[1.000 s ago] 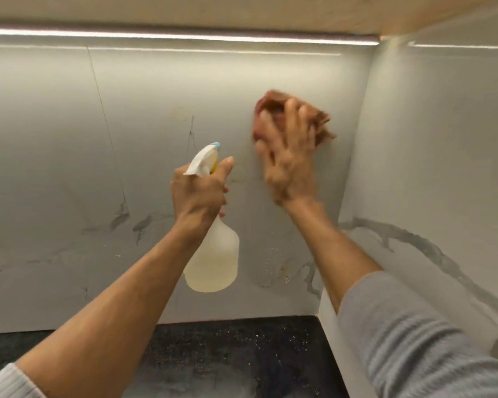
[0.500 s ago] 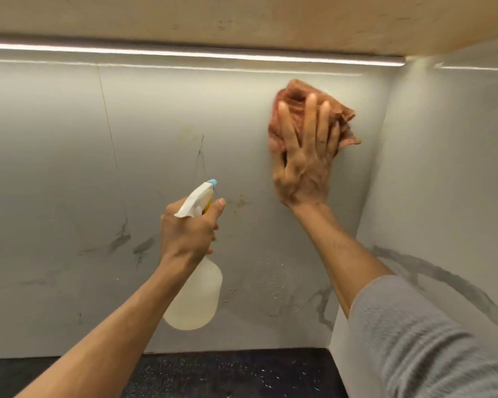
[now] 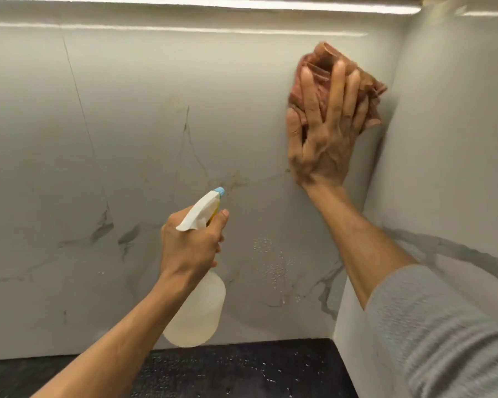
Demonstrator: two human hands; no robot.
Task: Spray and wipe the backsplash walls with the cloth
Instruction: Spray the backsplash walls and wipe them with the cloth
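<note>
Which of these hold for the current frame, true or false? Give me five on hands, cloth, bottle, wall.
1. The right hand presses the cloth flat against the back wall. True.
2. The cloth is blue. False: it is reddish brown.
3. The left hand holds the spray bottle with its nozzle toward the back wall. True.
4. The cloth sits low, just above the counter. False: it is high up, near the corner with the side wall, under the light strip.
5. The back wall is dry all over. False: droplets show below the cloth, right of the bottle.
</note>
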